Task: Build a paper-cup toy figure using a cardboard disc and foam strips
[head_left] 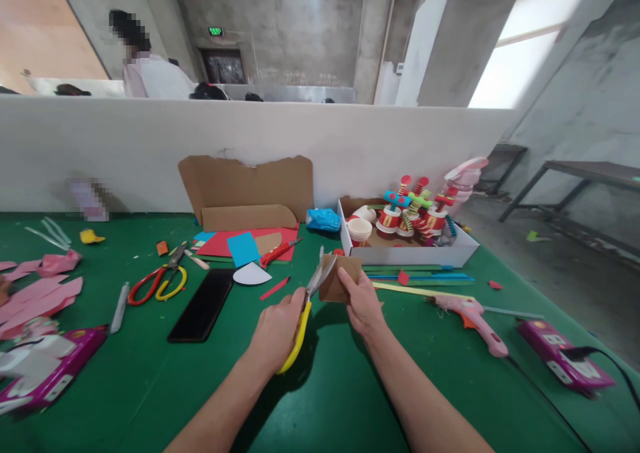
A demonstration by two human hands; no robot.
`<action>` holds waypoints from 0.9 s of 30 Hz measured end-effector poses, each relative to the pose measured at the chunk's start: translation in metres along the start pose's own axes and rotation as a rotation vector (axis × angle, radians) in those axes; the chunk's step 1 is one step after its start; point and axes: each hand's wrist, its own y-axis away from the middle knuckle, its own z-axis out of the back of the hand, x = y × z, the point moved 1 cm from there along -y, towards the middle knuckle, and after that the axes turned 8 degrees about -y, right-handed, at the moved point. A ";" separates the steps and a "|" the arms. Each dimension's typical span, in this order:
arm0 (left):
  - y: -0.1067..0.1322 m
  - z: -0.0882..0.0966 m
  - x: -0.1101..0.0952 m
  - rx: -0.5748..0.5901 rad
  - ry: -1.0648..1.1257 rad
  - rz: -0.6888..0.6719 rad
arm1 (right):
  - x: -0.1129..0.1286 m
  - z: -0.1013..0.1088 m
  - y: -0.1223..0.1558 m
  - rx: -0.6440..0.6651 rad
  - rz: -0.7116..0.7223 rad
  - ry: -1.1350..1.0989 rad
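Note:
Yellow-handled scissors (301, 338) are gripped in my left hand (277, 328), their blades parted and pointing away from me. One blade crosses the left side of a small brown cardboard piece (334, 285); whether it is cutting in, I cannot tell. My right hand (361, 298) pinches that cardboard by its right side, thumb on top and the other fingers partly hidden. Both hands are above the green table (320, 406). Left of my left hand lie a black phone (203, 304), a white paper fan shape (252, 274) and a thin red strip (275, 288).
At the back right, a white box (410, 256) holds paper-cup figures (397, 218). A pink glue gun (473, 316) and purple power strip (564, 356) lie right. Red-and-yellow scissors (163, 280) and a red-handled cutter (278, 253) lie left. Brown cardboard (245, 190) leans against the white partition (400, 150).

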 end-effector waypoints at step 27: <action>-0.001 -0.002 0.002 -0.008 0.008 -0.015 | 0.000 0.005 -0.005 0.020 -0.014 0.042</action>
